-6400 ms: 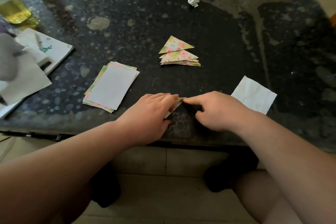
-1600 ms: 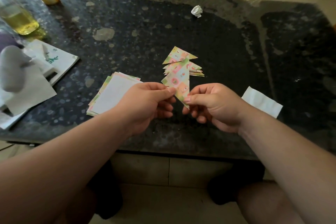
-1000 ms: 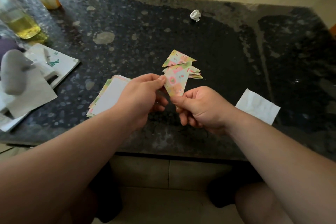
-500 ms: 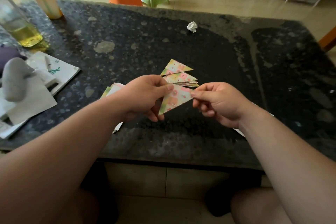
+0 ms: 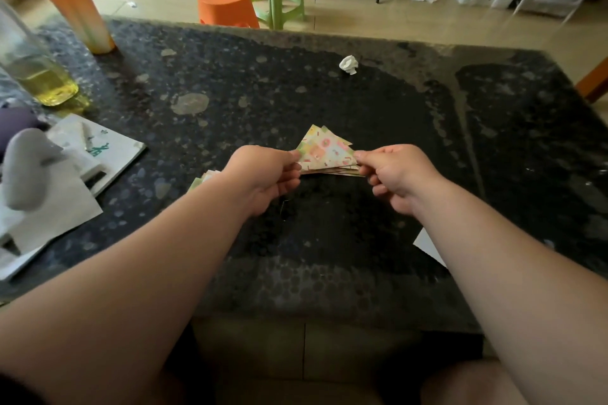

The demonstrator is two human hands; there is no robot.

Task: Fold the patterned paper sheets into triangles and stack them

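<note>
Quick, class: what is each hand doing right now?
Left hand: pinches the paper triangle's left corner.
Right hand: pinches its right corner.

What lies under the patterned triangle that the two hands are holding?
Edges of other folded triangles show beneath the top triangle, along its near edge. It covers the rest, so their number cannot be told.
</note>
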